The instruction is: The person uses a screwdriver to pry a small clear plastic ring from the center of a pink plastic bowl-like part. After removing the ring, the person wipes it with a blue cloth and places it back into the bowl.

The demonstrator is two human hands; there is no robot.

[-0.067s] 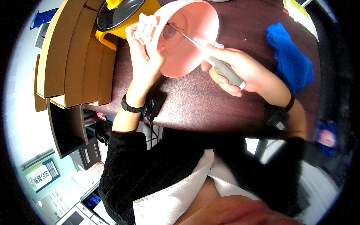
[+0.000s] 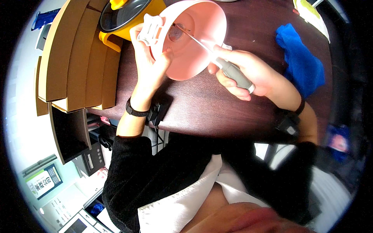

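Observation:
A pink round bucket-like container (image 2: 186,66) is tipped so that its open mouth faces me. My left hand (image 2: 151,66) grips its left rim by a white star-shaped fitting (image 2: 150,30), thumb over the edge. In my right hand (image 2: 248,72) is a screwdriver (image 2: 235,73) with a grey handle, fingers wrapped round it. Its thin metal shaft reaches into the container, and the tip is at a dark round spot (image 2: 176,33) on the inner bottom. Whether the tip sits in a screw is too small to tell.
A yellow pot with a dark glass lid (image 2: 124,17) stands at the far left beside upright brown cardboard boxes (image 2: 77,58). On the right of the dark wooden table (image 2: 202,110) lies a blue cloth (image 2: 301,58). A green-and-white item (image 2: 312,17) is at the far right.

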